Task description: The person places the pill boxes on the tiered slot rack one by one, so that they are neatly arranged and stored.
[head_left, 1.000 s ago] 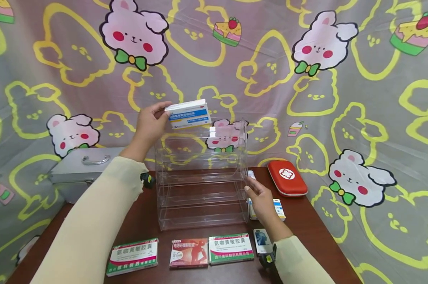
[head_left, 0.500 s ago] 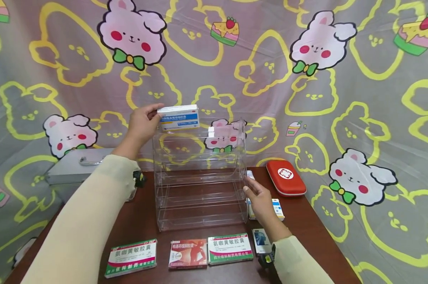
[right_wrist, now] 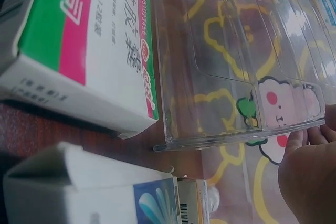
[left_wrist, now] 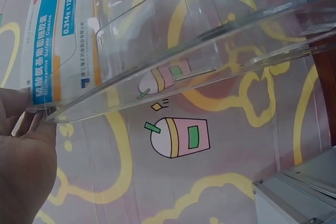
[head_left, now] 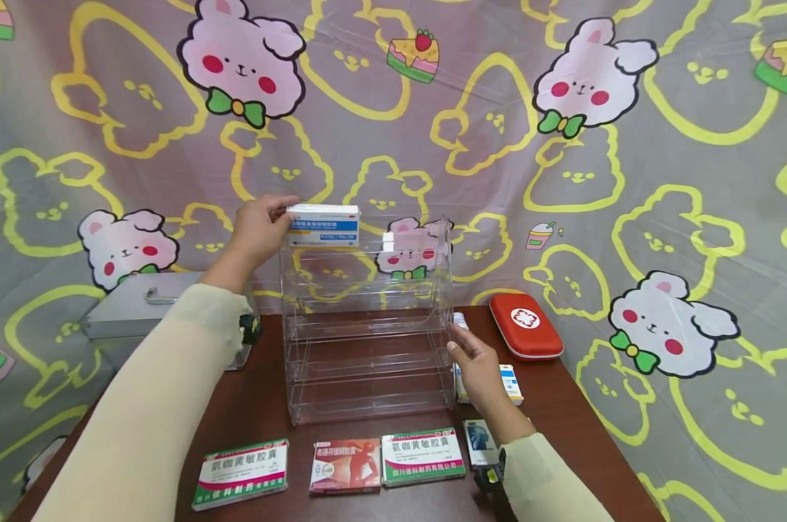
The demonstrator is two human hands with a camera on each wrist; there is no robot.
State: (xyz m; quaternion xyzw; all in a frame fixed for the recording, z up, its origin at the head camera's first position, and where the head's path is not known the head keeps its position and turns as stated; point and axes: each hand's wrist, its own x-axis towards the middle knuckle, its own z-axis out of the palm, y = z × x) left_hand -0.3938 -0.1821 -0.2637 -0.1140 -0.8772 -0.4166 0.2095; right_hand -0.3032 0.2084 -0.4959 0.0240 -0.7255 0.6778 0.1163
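My left hand (head_left: pixel 257 230) pinches the left end of a white, blue and yellow capsule box (head_left: pixel 324 226) at the top tier of a clear plastic display rack (head_left: pixel 373 409). The box stands upright, its printed face forward. In the left wrist view the box (left_wrist: pixel 60 40) shows behind the clear front wall, with fingers at its end by the rack's side panel. My right hand (head_left: pixel 481 370) is at the rack's right side; in the right wrist view the hand (right_wrist: pixel 310 169) has its thumb and fingers either side of the panel edge.
In front of the rack lie two green-and-white medicine boxes (head_left: pixel 241 475) (head_left: pixel 423 457), a red box (head_left: pixel 345 466) and a small box (head_left: pixel 481 442). A blue-and-white box (head_left: pixel 512 384) and red case (head_left: pixel 526 326) are at right, a silver case (head_left: pixel 138 312) at left.
My left hand has moved the capsule box left and down, from above the rack to its top tier, and the box has levelled. My right hand has stayed at the rack's side.
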